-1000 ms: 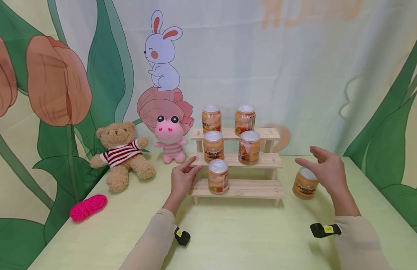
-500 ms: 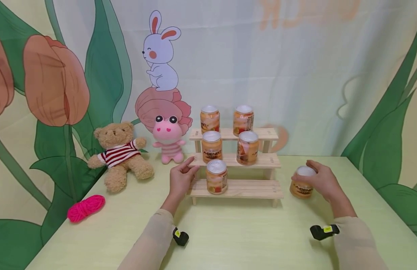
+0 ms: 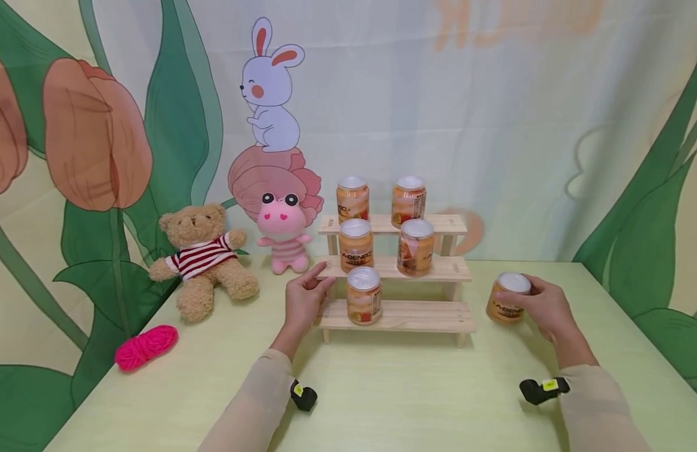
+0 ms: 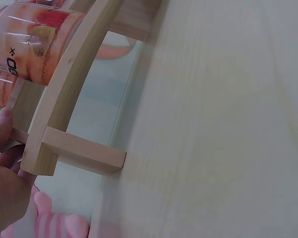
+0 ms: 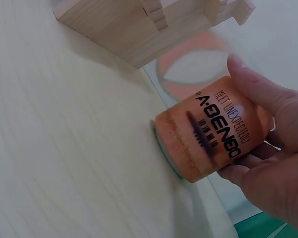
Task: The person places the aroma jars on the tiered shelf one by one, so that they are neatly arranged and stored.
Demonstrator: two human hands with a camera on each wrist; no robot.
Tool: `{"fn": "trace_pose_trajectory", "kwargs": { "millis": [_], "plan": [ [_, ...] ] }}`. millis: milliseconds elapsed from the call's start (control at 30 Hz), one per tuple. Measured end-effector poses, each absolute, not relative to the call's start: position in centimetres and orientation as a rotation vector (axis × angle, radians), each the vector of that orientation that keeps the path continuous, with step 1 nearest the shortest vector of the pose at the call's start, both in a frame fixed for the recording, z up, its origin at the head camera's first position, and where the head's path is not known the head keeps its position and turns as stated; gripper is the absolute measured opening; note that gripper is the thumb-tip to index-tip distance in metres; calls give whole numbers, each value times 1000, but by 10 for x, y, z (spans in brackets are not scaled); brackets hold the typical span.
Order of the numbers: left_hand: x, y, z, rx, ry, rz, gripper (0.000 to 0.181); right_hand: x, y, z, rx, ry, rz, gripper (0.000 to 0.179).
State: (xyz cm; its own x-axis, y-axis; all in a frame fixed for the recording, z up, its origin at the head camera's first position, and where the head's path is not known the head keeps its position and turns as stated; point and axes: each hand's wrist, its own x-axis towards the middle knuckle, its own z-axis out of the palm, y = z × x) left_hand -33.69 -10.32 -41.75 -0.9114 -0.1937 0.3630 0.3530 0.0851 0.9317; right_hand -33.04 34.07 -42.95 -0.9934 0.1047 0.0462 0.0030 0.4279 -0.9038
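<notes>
My right hand (image 3: 546, 304) grips an orange can (image 5: 208, 131) with a pale lid and dark A-BENBO lettering, right of the stand and close over the table. Thumb and fingers wrap its sides near the top. My left hand (image 3: 304, 302) holds the left end of the three-step wooden stand (image 3: 421, 317), with fingers around the step ends in the left wrist view. Two similar cans stand on the top step, a left can (image 3: 352, 202) and a right can (image 3: 408, 202). The middle step bears another two, a left can (image 3: 356, 248) and a right can (image 3: 416, 250). One can (image 3: 364, 298) sits on the lowest step, toward the left.
At the table's left are a teddy bear (image 3: 204, 257) in a striped shirt, a pink plush toy (image 3: 283, 232) and a bundle of bright pink yarn (image 3: 147, 347). A printed cloth backdrop (image 3: 523, 125) hangs behind the pale green table (image 3: 416, 395).
My right hand has come down onto the can on the right, taken hold of it and raised it slightly. My left hand has stayed at the stand's left end.
</notes>
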Motion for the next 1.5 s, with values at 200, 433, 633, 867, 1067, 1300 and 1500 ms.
{"fn": "trace_pose_trajectory", "kwargs": {
  "millis": [200, 433, 633, 867, 1067, 1300, 1500],
  "plan": [
    [-346, -103, -425, -133, -1988, -1900, 38, -333, 344, -433, -185, -2540, 1677, 101],
    [-362, -105, -444, -110, -1972, -1932, 40, -329, 345, -422, -169, -2540, 1690, 97],
    [-347, -105, -430, -116, -1972, -1924, 38, -321, 337, -394, -80, -2532, 1658, 92],
    [-333, -104, -414, -144, -1983, -1925, 38, -307, 322, -360, 24, -2582, 1588, 84],
    [-340, -106, -419, -131, -1994, -1923, 38, -296, 307, -341, 131, -2576, 1569, 72],
    [-361, -109, -443, -114, -1985, -1925, 39, -292, 285, -338, 243, -2582, 1579, 67],
    [-362, -108, -444, -113, -1969, -1924, 38, -291, 264, -340, 278, -2612, 1598, 68]
  ]
}}
